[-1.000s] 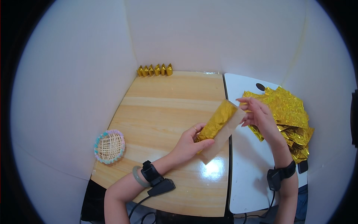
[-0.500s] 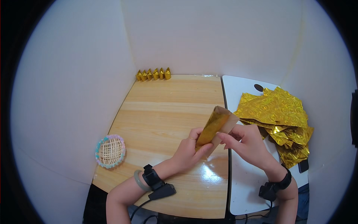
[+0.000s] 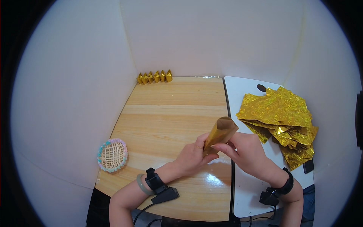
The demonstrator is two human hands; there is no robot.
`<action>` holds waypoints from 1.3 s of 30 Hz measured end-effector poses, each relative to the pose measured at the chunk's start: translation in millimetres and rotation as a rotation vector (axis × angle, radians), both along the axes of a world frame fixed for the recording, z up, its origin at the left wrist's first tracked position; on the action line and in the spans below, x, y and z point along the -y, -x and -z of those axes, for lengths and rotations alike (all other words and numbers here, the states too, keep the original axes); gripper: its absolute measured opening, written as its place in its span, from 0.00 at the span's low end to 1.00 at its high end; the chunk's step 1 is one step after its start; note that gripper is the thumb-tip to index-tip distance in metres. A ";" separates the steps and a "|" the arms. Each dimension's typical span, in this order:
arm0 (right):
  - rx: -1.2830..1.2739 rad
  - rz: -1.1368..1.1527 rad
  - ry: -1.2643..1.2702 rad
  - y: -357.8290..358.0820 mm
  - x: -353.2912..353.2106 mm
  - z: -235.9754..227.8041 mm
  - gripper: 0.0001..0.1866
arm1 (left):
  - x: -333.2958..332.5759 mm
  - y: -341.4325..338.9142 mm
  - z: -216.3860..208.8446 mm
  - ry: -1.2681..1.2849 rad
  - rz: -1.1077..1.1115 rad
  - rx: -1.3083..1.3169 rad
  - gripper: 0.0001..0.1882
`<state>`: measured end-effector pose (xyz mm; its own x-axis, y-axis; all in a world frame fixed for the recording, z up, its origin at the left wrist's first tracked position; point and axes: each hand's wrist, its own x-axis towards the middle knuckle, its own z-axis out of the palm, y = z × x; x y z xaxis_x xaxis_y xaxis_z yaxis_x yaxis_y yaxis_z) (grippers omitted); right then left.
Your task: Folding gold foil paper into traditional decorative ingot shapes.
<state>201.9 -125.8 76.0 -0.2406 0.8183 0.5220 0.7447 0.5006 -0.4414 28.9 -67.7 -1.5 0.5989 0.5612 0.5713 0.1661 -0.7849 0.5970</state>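
A sheet of gold foil paper point(image 3: 219, 137), bent into a tube with an open upper end, is held between my two hands above the wooden tabletop. My left hand point(image 3: 194, 154) grips its lower left side, the thumb near the bottom end. On the tube's right side, my right hand point(image 3: 242, 153) is closed with its thumb laid across the front and its other fingers behind. Those fingers are partly hidden by the paper. Just right of my right hand lies a heaped stack of gold patterned foil sheets point(image 3: 278, 109).
Several small folded gold foil pieces point(image 3: 156, 77) stand in a row at the far left edge of the wooden table point(image 3: 170, 113). A small woven basket point(image 3: 112, 155) with a pastel rim sits at the left. The white table point(image 3: 249, 189) adjoins on the right; pale walls surround both.
The flat-folded foil paper has been rolled rounder, its upper end now opening as a tube. Both hands have come slightly lower, and the right thumb has shifted left across the paper.
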 end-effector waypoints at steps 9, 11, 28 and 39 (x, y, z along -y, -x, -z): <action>-0.054 0.007 0.039 -2.5 0.7 -10.9 0.17 | 8.2 -3.2 -11.5 0.672 0.212 0.206 0.25; -0.179 -0.021 0.080 -9.5 -5.1 -5.9 0.15 | 5.8 1.3 -15.2 0.827 0.268 0.209 0.22; -0.555 -0.221 0.432 -47.0 -35.4 -2.6 0.17 | -7.3 9.7 -16.0 1.434 0.701 0.317 0.24; -0.669 -0.135 0.373 -54.3 -46.2 15.1 0.08 | -9.4 7.1 -18.9 1.405 0.605 0.442 0.26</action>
<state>256.2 -79.7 60.9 -0.0816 0.9545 0.2868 0.2039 0.2976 -0.9327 21.9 -58.3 17.3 0.8543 0.5196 0.0087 -0.3272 0.5249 0.7858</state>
